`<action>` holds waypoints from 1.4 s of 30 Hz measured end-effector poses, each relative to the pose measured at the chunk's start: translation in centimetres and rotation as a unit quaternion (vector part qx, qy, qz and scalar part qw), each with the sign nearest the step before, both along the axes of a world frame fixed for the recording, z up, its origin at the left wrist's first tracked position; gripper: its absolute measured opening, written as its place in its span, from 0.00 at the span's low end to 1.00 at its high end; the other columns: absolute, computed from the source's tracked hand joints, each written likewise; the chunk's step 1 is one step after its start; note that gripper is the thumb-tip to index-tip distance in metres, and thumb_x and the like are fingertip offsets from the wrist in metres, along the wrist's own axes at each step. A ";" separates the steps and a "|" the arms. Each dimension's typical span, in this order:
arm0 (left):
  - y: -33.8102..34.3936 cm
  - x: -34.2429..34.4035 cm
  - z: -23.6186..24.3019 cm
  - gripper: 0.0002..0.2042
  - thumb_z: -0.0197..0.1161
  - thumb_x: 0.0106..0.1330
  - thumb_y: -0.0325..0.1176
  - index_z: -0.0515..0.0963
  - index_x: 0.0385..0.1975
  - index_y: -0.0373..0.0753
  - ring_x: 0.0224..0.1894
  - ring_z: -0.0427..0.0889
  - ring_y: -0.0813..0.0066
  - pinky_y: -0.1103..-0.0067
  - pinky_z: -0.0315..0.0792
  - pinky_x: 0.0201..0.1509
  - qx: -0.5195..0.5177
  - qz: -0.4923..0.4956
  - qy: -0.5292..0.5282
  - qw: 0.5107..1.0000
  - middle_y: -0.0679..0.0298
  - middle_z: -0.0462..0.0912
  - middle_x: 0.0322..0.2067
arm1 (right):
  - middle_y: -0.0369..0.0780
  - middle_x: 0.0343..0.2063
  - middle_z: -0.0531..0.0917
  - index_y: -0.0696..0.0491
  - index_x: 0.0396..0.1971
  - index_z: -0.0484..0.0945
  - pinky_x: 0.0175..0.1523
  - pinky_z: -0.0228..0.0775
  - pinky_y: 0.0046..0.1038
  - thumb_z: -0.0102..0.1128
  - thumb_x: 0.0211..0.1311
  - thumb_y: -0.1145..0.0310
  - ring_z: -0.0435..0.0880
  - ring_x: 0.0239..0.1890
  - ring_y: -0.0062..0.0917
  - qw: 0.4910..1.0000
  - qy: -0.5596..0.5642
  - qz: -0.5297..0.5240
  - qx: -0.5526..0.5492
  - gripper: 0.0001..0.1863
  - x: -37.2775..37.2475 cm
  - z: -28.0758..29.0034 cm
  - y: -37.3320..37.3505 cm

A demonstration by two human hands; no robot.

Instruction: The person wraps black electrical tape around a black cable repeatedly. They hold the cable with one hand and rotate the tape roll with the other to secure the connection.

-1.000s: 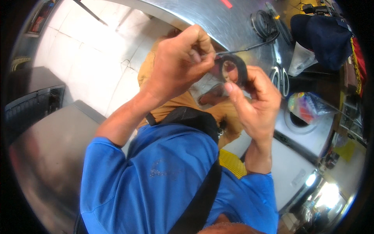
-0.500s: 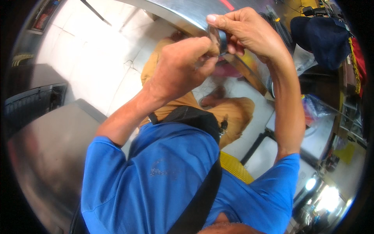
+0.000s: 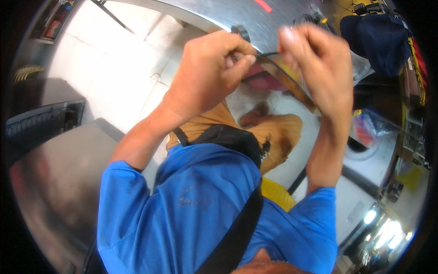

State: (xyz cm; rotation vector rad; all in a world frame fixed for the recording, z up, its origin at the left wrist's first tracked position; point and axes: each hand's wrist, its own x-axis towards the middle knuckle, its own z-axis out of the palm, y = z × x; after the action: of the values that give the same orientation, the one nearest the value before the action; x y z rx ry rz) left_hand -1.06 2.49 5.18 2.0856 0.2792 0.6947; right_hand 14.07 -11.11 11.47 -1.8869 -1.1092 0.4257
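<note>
My left hand (image 3: pixel 207 75) is closed in a pinch, thumb against the curled fingers, on a thin black strip (image 3: pixel 268 54). The strip runs across the short gap to my right hand (image 3: pixel 319 64). Motion blurs that hand; its fingers are curled around the strip's other end. A dark curved line, perhaps more of the strip, bends below toward my right wrist. Just beyond my left fingers, a small dark round roll (image 3: pixel 240 31) sits at the metal table's edge; it looks like a roll of black tape.
The metal-topped table (image 3: pixel 214 11) lies ahead, with a red strip (image 3: pixel 263 5) on it. Bundled cables (image 3: pixel 312 20) and a dark blue cap (image 3: pixel 376 43) are at the far right. A grey-brown padded surface (image 3: pixel 64 164) stands at my left. My legs are below the table edge.
The dark round roll has gone from my fingers to the table edge. My right hand has moved right and down, away from my left, and a thin black strip now spans them.
</note>
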 end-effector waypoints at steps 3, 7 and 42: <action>0.6 0.0 -0.1 0.07 0.71 0.68 0.29 0.85 0.40 0.32 0.31 0.82 0.83 0.84 0.76 0.37 -0.186 -0.035 0.086 0.978 0.66 0.87 0.31 | 0.42 0.34 0.87 0.62 0.48 0.83 0.46 0.80 0.31 0.78 0.59 0.62 0.85 0.34 0.26 0.995 0.089 -0.042 -0.024 0.24 -3.0 -2.7 -3.6; 1.0 0.0 -1.5 0.09 0.70 0.71 0.31 0.84 0.42 0.30 0.32 0.82 0.82 0.84 0.77 0.38 -0.321 -0.102 0.054 0.940 0.66 0.86 0.32 | 0.49 0.53 0.84 0.60 0.62 0.76 0.65 0.74 0.34 0.81 0.55 0.61 0.84 0.57 0.35 0.994 0.109 -0.024 -0.002 0.37 -4.3 -7.7 -2.8; -0.5 0.4 -4.0 0.06 0.66 0.66 0.22 0.79 0.40 0.34 0.33 0.83 0.55 0.67 0.77 0.36 0.059 -0.043 0.070 0.995 0.55 0.80 0.31 | 0.42 0.37 0.86 0.62 0.44 0.81 0.50 0.75 0.26 0.61 0.65 0.74 0.82 0.41 0.20 0.968 0.224 -0.106 0.039 0.11 -5.3 -10.7 -1.5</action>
State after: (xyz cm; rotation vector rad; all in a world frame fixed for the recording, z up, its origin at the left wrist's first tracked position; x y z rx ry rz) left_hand -0.66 1.99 1.21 2.2501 0.2279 0.5260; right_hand 8.75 -12.61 0.75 -1.7039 -0.6081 0.6377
